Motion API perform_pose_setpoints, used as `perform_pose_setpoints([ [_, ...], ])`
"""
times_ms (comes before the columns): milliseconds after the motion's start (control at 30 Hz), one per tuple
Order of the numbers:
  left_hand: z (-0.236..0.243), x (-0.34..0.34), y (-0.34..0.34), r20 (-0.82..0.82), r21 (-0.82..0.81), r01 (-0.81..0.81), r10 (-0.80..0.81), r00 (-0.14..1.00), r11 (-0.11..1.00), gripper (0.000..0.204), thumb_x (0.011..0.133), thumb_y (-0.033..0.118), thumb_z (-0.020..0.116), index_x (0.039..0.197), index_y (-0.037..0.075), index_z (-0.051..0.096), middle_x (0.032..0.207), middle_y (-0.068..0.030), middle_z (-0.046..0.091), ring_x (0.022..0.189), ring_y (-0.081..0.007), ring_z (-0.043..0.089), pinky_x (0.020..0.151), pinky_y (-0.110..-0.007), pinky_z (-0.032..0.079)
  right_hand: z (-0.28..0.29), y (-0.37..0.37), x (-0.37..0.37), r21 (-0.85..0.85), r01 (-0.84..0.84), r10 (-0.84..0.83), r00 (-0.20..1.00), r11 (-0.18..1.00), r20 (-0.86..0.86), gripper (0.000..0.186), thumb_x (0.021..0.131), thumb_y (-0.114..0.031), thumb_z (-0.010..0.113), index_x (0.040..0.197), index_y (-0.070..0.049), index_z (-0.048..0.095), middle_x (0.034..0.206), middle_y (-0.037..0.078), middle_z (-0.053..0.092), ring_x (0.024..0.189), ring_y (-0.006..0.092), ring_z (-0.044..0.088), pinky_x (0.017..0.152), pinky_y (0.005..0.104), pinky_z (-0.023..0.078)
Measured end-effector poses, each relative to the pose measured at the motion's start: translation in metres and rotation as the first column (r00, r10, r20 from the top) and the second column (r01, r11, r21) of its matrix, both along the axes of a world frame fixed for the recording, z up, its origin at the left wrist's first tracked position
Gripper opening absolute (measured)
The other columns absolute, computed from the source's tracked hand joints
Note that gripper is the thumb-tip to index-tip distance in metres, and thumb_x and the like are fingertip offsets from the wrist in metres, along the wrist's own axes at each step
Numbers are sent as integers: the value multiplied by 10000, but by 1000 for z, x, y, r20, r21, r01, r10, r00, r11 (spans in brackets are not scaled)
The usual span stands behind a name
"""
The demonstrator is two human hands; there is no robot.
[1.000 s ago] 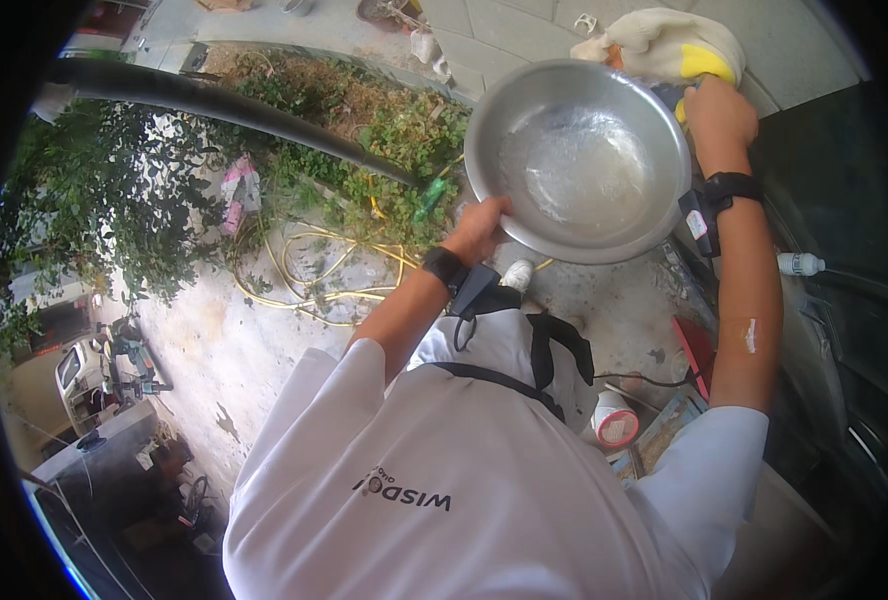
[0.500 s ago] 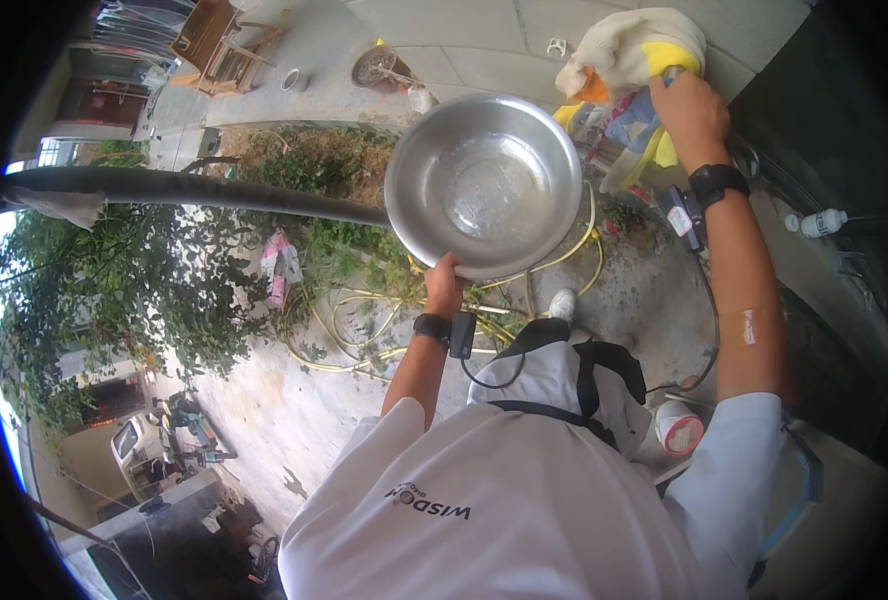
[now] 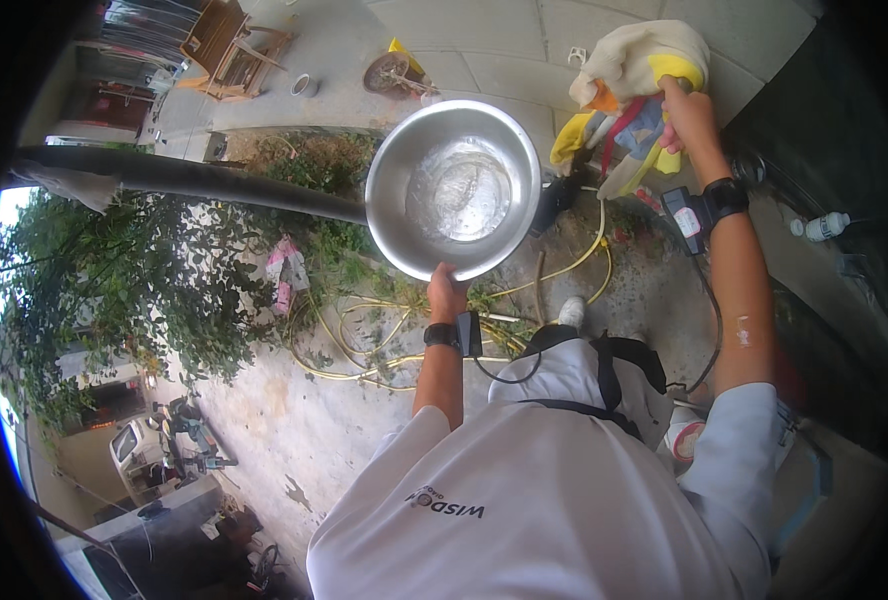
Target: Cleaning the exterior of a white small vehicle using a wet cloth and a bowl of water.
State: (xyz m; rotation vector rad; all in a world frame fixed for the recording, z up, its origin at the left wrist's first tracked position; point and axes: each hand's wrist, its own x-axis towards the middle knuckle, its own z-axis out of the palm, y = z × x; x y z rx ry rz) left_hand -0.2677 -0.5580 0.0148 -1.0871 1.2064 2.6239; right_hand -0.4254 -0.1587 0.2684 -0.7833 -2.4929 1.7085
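A round steel basin is held up in front of me. My left hand grips its near rim, fingers underneath or hidden by the metal. Bright glints cover the bottom; whether water lies in it I cannot tell. At the upper right, by the wall, is a bundle of cloth in cream, yellow, blue and red. My right hand is closed at the bundle's yellow edge, with the fingers curled. What exactly sits inside that grip is mostly hidden.
A yellow hose lies coiled on the concrete ground below the basin. Green plants and a dark horizontal pole stand to the left. A wooden chair, a plant pot and a white bottle are farther out.
The basin has shifted left, away from the cloth bundle, with my left hand still on its rim. My right hand stays at the bundle; its curled fingertips now show.
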Motion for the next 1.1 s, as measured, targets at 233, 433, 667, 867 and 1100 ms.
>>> perform_pose_setpoints([
  [233, 5, 55, -13, 179, -227, -91, 134, 975, 970, 286, 721, 103, 576, 936, -78, 522, 905, -140, 555, 793, -264, 584, 627, -397, 515, -18, 7, 7, 7, 51, -50, 996, 999, -69, 534, 764, -486, 529, 626, 29, 508, 417, 136, 472, 325, 233, 521, 299, 319, 413],
  [433, 40, 129, -4, 308, -407, -118, 257, 916, 906, 216, 709, 227, 590, 716, 14, 554, 610, -44, 442, 512, -157, 431, 473, -306, 388, -41, 25, 4, -70, 95, -99, 993, 993, -68, 542, 760, -497, 559, 611, 11, 448, 408, 105, 431, 304, 227, 497, 268, 314, 388],
  [667, 8, 178, -24, 276, -406, -285, 414, 868, 868, 283, 682, 116, 580, 913, -45, 556, 874, -110, 568, 760, -227, 592, 653, -364, 530, -52, 38, 5, -113, 147, -155, 985, 983, -72, 507, 760, -513, 592, 628, -41, 461, 446, 85, 470, 352, 189, 517, 318, 295, 432],
  [867, 4, 171, -53, 223, -377, -334, 434, 873, 864, 280, 700, 99, 572, 918, -73, 535, 851, -116, 560, 738, -232, 592, 627, -350, 524, -35, 11, 9, -183, 26, -36, 998, 983, -55, 493, 786, -506, 599, 836, -20, 535, 584, 78, 530, 475, 171, 564, 426, 257, 464],
  [1100, -33, 140, -7, 143, -169, -358, 382, 913, 918, 209, 756, 88, 532, 910, -53, 546, 883, -107, 549, 843, -237, 572, 730, -390, 496, -34, 24, 9, -130, 40, -44, 999, 991, -30, 492, 785, -489, 601, 872, -9, 544, 608, 84, 549, 518, 178, 586, 462, 263, 475],
])
